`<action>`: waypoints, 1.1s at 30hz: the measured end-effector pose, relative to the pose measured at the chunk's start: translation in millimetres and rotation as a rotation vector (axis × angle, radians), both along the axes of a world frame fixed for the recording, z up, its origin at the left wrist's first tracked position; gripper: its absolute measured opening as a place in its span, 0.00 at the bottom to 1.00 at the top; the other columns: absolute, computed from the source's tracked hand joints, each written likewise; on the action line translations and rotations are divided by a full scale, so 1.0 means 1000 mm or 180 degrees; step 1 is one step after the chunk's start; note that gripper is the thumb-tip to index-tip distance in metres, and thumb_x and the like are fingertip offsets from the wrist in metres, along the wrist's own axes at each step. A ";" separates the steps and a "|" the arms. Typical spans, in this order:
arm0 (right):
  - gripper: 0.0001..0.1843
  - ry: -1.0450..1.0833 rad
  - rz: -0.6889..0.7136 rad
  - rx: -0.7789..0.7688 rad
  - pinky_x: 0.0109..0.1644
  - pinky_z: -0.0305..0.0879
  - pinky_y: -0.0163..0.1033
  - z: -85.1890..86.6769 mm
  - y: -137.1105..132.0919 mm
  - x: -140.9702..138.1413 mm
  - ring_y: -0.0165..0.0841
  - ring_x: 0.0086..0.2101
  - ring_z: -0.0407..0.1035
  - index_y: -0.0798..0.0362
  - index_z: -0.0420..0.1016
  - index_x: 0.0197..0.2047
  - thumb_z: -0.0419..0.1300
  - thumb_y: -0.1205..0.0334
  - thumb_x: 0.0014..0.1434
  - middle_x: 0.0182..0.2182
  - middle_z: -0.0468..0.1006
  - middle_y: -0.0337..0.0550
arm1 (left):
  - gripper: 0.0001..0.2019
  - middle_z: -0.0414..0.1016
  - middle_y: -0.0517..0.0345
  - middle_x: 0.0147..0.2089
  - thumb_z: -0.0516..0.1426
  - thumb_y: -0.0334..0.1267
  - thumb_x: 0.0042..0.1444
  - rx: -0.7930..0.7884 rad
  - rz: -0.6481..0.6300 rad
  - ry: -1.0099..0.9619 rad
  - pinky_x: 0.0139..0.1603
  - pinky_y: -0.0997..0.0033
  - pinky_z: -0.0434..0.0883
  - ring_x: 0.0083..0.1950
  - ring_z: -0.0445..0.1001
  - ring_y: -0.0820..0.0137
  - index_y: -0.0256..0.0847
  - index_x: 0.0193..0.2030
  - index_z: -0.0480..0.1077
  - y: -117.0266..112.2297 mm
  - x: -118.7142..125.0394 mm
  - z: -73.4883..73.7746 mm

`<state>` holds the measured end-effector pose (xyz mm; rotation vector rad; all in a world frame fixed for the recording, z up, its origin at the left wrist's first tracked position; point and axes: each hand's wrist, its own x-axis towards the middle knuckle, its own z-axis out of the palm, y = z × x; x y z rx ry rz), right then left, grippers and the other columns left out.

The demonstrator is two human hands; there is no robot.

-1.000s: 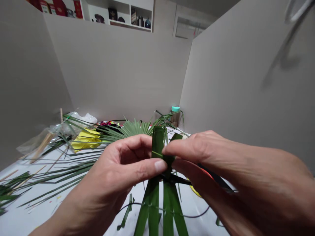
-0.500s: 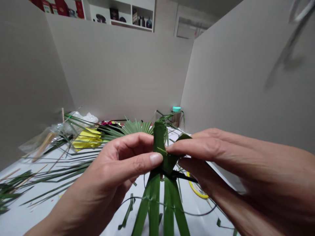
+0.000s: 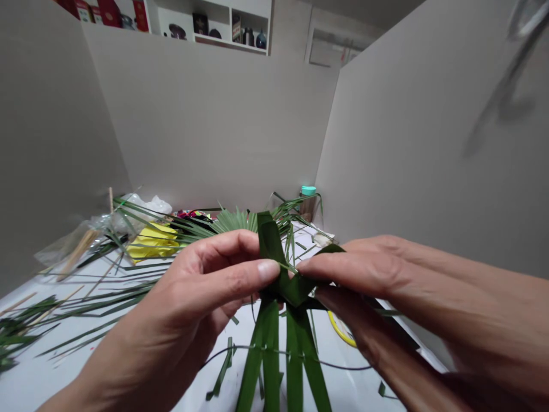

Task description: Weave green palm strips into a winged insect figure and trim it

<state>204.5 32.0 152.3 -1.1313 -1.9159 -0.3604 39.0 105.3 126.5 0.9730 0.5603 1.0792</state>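
Far left: green leaf strips (image 3: 26, 329), heaped on the white desk (image 3: 343, 395). Next, farther back: light wooden sticks (image 3: 77, 256), a clear plastic bag (image 3: 156, 207) and a crumpled yellow item (image 3: 153, 243), set close together. Left of centre: a fan-shaped palm leaf (image 3: 234, 222), spread across the desk and partly hidden by the left hand (image 3: 184, 303). Left hand: fingers closed, an upright strip of the folded leaf piece (image 3: 295, 290) being pinched by thumb and index finger. Centre: the folded leaf piece, held above the desk between both hands; four strips are trailed below them, crossed by a thin dark strand (image 3: 338, 367). Back, right of centre: a bottle (image 3: 306, 213) with a turquoise lid, overlapped by leaf tips. Right: a yellow curved item (image 3: 338, 331), partly blocked by the right hand (image 3: 412, 297). Right hand: a bent strip of the same piece is gripped by its fingers.
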 end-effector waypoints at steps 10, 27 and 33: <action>0.13 -0.0245 0.0005 0.0409 0.42 0.82 0.31 -0.005 0.002 0.011 0.27 0.24 0.72 0.56 0.84 0.45 0.65 0.71 0.57 0.36 0.85 0.35 | 0.08 0.86 0.63 0.32 0.71 0.27 0.51 -0.0077 -0.0021 -0.0231 0.39 0.81 0.81 0.33 0.83 0.72 0.46 0.31 0.84 -0.003 0.004 0.004; 0.12 -0.0459 -0.0042 0.0716 0.37 0.78 0.34 -0.013 0.007 0.017 0.29 0.32 0.80 0.56 0.84 0.49 0.62 0.68 0.64 0.44 0.87 0.36 | 0.12 0.86 0.58 0.39 0.75 0.30 0.42 -0.0282 0.0787 0.0091 0.43 0.73 0.84 0.50 0.84 0.56 0.47 0.34 0.83 -0.001 0.006 0.000; 0.18 -0.0212 -0.0273 0.0626 0.36 0.77 0.39 -0.021 0.009 0.013 0.32 0.36 0.80 0.48 0.83 0.49 0.58 0.76 0.64 0.46 0.86 0.32 | 0.07 0.85 0.61 0.36 0.69 0.28 0.52 0.0216 0.0057 0.0073 0.44 0.78 0.79 0.45 0.82 0.65 0.46 0.33 0.82 0.003 0.005 -0.005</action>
